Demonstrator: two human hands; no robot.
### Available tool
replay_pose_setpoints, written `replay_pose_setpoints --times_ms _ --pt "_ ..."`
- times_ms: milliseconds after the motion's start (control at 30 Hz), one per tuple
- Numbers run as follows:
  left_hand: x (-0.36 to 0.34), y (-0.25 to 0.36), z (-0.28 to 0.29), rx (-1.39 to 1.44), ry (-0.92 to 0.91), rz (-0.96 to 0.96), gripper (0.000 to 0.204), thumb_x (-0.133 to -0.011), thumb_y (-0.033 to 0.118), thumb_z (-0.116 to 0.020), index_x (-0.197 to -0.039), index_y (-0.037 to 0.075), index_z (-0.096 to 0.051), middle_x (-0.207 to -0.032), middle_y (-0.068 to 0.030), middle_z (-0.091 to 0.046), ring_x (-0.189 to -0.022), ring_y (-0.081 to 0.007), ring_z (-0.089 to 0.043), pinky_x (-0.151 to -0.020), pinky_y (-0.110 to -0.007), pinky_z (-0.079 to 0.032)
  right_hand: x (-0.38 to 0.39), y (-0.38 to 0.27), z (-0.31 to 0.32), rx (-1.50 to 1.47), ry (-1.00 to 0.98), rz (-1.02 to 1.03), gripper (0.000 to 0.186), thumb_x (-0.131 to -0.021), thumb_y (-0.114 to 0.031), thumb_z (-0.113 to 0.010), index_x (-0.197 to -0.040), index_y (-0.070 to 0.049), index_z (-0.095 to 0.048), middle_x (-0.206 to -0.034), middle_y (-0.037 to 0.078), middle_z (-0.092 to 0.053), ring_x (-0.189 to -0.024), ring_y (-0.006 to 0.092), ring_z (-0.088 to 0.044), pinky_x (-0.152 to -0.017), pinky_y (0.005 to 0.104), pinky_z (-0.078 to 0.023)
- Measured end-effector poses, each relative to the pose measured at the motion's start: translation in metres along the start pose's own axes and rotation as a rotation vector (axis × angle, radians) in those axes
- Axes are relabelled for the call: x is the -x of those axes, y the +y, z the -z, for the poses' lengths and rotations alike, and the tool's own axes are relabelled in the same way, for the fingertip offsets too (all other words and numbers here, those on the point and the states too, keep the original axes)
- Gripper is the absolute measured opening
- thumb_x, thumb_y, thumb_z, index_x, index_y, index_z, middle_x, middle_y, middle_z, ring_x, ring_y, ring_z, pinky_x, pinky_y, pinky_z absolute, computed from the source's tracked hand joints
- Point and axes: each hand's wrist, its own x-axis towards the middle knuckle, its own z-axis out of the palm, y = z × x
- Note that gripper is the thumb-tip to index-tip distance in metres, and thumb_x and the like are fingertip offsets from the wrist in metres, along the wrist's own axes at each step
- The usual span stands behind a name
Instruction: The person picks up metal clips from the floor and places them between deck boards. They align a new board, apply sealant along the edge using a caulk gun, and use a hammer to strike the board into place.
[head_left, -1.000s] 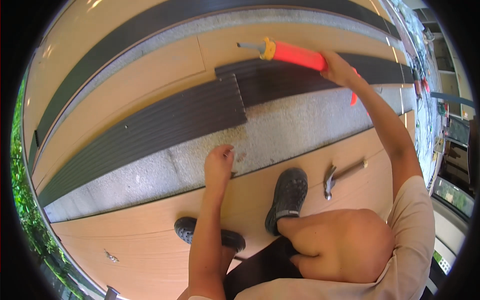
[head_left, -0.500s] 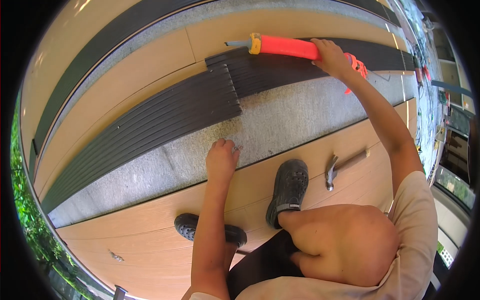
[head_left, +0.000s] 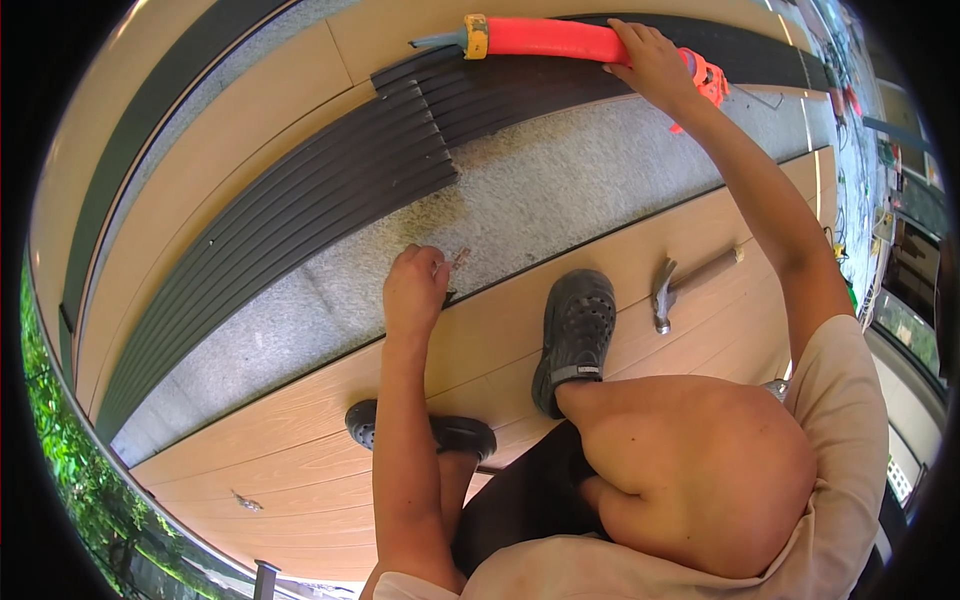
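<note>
My right hand (head_left: 655,65) is wrapped over the barrel of an orange-red caulking gun (head_left: 550,38) with a yellow front collar. Its grey nozzle (head_left: 438,41) points left above the black ribbed strip (head_left: 290,165). My left hand (head_left: 415,290) is closed in a pinch over the bare grey strip (head_left: 560,190), close to the edge of the wood-look boards. A small, pale, crumpled scrap (head_left: 460,259) sticks out at its fingertips; what it is made of I cannot make out. The gun's handle and trigger are partly hidden behind the right hand.
A claw hammer (head_left: 690,288) lies on the wood-look boards (head_left: 310,440) right of my dark clog (head_left: 578,330). Farther left on the boards is a small crumpled bit (head_left: 247,501). More tan panels (head_left: 250,90) run along the far side.
The view has shifted, so the strips and the caulking gun sit higher in it. My left hand is still pinched, and the scrap at its fingertips shows more plainly. The right hand keeps its grip.
</note>
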Motion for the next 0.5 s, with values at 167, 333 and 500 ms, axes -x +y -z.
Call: replay_pose_setpoints --times_ms 167,333,500 --pt "0.003 -0.002 -0.012 -0.082 -0.004 -0.081 0.011 -0.085 0.011 -0.075 -0.093 0.005 -0.069 -0.091 -0.0134 -0.065 -0.087 -0.0346 -0.065 -0.075 -0.045 -0.052 0.000 -0.008 0.007 0.011 0.034 0.019 0.066 -0.087 -0.027 -0.079 -0.143 -0.007 -0.051 -0.132 0.013 -0.061 -0.125 0.0338 -0.056 -0.105 0.0441 -0.046" --pt "0.003 -0.009 -0.010 -0.153 -0.028 -0.076 0.011 -0.085 0.011 -0.075 -0.092 0.005 -0.069 -0.091 -0.0138 -0.066 -0.087 -0.0345 -0.065 -0.075 -0.045 -0.052 -0.006 -0.032 0.028 0.042 -0.140 -0.151 0.075 -0.081 -0.031 -0.081 -0.143 -0.003 -0.050 -0.135 0.019 -0.060 -0.129 0.0363 -0.055 -0.107 0.0469 -0.045" --pt "-0.001 -0.020 0.037 0.012 -0.291 -0.029 0.006 -0.085 0.011 -0.069 -0.087 0.005 -0.070 -0.092 -0.0152 -0.068 -0.088 -0.0375 -0.066 -0.077 -0.046 -0.054 -0.003 -0.021 0.026 0.056 -0.059 -0.101 0.073 -0.079 -0.028 -0.082 -0.140 -0.002 -0.052 -0.130 0.020 -0.062 -0.124 0.0371 -0.058 -0.103 0.0464 -0.048"
